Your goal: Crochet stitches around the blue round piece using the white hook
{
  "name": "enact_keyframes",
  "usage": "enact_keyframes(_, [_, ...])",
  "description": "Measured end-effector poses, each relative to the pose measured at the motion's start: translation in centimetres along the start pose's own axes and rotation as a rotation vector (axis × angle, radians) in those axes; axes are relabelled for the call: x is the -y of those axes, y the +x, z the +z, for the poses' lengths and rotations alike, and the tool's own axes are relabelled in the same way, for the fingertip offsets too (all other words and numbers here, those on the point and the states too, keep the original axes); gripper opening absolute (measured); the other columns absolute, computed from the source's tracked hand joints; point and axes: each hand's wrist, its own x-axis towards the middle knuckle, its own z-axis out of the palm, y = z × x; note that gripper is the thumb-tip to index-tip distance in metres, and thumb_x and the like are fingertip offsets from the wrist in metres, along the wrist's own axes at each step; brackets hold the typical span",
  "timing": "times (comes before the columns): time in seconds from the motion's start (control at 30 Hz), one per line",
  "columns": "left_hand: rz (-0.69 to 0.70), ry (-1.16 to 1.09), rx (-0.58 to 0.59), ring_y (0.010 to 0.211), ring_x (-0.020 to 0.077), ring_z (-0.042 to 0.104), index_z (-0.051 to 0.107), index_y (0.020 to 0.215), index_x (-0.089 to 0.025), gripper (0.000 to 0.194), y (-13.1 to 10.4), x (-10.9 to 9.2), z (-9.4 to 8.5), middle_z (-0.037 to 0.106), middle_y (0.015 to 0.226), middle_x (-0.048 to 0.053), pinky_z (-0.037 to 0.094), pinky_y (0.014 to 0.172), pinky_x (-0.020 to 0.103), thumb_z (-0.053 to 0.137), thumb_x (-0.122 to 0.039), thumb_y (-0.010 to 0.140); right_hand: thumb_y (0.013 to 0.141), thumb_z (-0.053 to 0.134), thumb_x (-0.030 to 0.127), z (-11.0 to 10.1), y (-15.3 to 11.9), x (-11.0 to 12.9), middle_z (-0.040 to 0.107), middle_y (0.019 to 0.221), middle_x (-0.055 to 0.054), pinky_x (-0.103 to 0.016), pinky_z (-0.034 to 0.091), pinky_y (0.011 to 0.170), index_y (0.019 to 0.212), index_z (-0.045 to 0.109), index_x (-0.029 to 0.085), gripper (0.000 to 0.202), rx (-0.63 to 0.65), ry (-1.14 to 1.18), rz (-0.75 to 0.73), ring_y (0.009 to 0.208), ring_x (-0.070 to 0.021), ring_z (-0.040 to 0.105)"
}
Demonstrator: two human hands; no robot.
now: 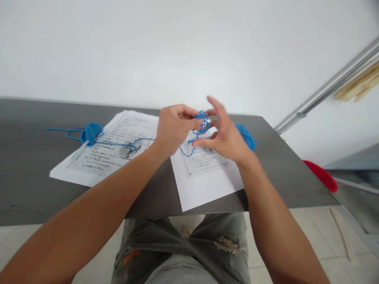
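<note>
Above the table my left hand [173, 128] is closed, pinching a small tangle of looped blue yarn [201, 123] between thumb and fingertips. Facing it from the right, my right hand [226, 136] has its fingers spread, with the index finger raised. Its thumb and lower fingers are close around the loops; whether they touch the yarn I cannot tell. A strand hangs below the tangle, and another stretches left past my wrist to a small blue rounded piece [91, 133]. Behind my right hand lies a blue yarn ball [246, 136], partly hidden.
Two printed sheets lie on the dark table [26, 165]: a left sheet [79, 173] under the blue piece and a right sheet [201, 193] under my hands. A white wall [133, 47] stands behind. At right are a metal pole [314, 106] and a red rounded object [321, 175].
</note>
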Motion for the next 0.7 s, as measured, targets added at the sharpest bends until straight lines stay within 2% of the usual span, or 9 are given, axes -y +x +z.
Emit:
enact_keyframes(0.07, [0.001, 0.032, 0.1, 0.063, 0.0128, 0.067, 0.071, 0.071, -0.015, 0.013, -0.5, -0.1, 0.3, 0.074, 0.069, 0.002, 0.055, 0.062, 0.026, 0.084, -0.016, 0.07, 0.052, 0.102, 0.019, 0.5, 0.1, -0.5, 0.072, 0.131, -0.001, -0.026, 0.058, 0.074, 0.123, 0.075, 0.032, 0.077, 0.032, 0.004, -0.031, 0.097, -0.0187, 0.069])
enact_keyframes(0.17, [0.035, 0.107, 0.183, 0.064, 0.0132, 0.066, 0.072, 0.071, -0.015, 0.023, -0.9, -0.4, 0.4, 0.072, 0.067, 0.002, 0.056, 0.061, 0.025, 0.083, -0.033, 0.079, 0.067, 0.095, 0.018, 0.3, 0.2, -1.3, 0.078, 0.104, 0.0, -0.027, 0.057, 0.079, 0.105, 0.081, 0.026, 0.04, 0.031, -0.031, -0.031, 0.095, -0.0184, 0.068])
enact_keyframes(0.27, [0.044, 0.126, 0.096, 0.07, 0.0159, 0.071, 0.072, 0.078, -0.016, 0.024, -0.8, -0.4, 0.1, 0.074, 0.076, 0.003, 0.059, 0.061, 0.026, 0.078, -0.038, 0.083, 0.081, 0.083, 0.018, -0.1, 0.4, -1.7, 0.072, 0.078, 0.002, -0.024, 0.053, 0.061, 0.098, 0.081, 0.024, 0.018, -0.002, -0.021, 0.002, 0.07, -0.0131, 0.063])
enact_keyframes(0.37, [0.083, 0.243, -0.027, 0.07, 0.0168, 0.071, 0.069, 0.085, -0.017, 0.016, -0.4, -0.1, -0.8, 0.074, 0.084, 0.004, 0.057, 0.059, 0.027, 0.074, -0.031, 0.081, 0.083, 0.079, 0.018, 0.0, 0.5, -1.5, 0.066, 0.069, 0.005, -0.02, 0.043, 0.044, 0.092, 0.077, 0.023, 0.011, -0.108, 0.092, 0.045, 0.054, -0.009, 0.055])
enact_keyframes(0.43, [0.136, 0.422, -0.05, 0.066, 0.0155, 0.067, 0.067, 0.084, -0.018, 0.016, -0.2, 0.1, -1.5, 0.072, 0.081, 0.002, 0.052, 0.06, 0.027, 0.075, -0.029, 0.077, 0.081, 0.081, 0.023, 0.2, 0.6, -1.3, 0.066, 0.069, 0.005, -0.019, 0.036, 0.037, 0.088, 0.073, 0.023, 0.01, -0.186, 0.184, 0.08, 0.049, -0.0081, 0.055])
enact_keyframes(0.5, [0.151, 0.639, 0.049, 0.065, 0.0154, 0.062, 0.065, 0.078, -0.019, 0.02, -0.4, 0.5, -2.0, 0.07, 0.076, 0.001, 0.047, 0.063, 0.028, 0.078, -0.034, 0.075, 0.081, 0.082, 0.028, 0.3, 0.8, -1.1, 0.068, 0.072, 0.004, -0.018, 0.033, 0.034, 0.084, 0.068, 0.023, 0.015, -0.247, 0.26, 0.12, 0.048, -0.008, 0.056])
enact_keyframes(0.57, [0.13, 0.804, 0.23, 0.067, 0.0169, 0.059, 0.064, 0.073, -0.019, 0.03, -0.8, 1.0, -2.0, 0.068, 0.073, 0.002, 0.044, 0.065, 0.03, 0.081, -0.044, 0.073, 0.081, 0.083, 0.032, 0.2, 1.0, -1.1, 0.071, 0.076, 0.002, -0.018, 0.034, 0.033, 0.082, 0.064, 0.023, 0.021, -0.282, 0.324, 0.162, 0.049, -0.0082, 0.058])
enact_keyframes(0.63, [0.121, 0.858, 0.394, 0.071, 0.0189, 0.058, 0.066, 0.074, -0.019, 0.033, -1.3, 1.8, -1.8, 0.068, 0.076, 0.003, 0.042, 0.068, 0.031, 0.083, -0.048, 0.07, 0.082, 0.083, 0.033, 0.0, 1.1, -1.1, 0.074, 0.081, 0.001, -0.017, 0.035, 0.034, 0.082, 0.06, 0.022, 0.025, -0.301, 0.377, 0.186, 0.051, -0.0087, 0.061])
enact_keyframes(0.7, [0.132, 0.827, 0.494, 0.076, 0.0203, 0.059, 0.068, 0.073, -0.02, 0.024, -1.7, 2.5, -1.4, 0.068, 0.079, 0.003, 0.042, 0.073, 0.033, 0.083, -0.039, 0.07, 0.083, 0.081, 0.031, -0.2, 1.2, -1.3, 0.075, 0.083, -0.001, -0.017, 0.036, 0.034, 0.082, 0.058, 0.022, 0.025, -0.309, 0.421, 0.196, 0.052, -0.0091, 0.062])
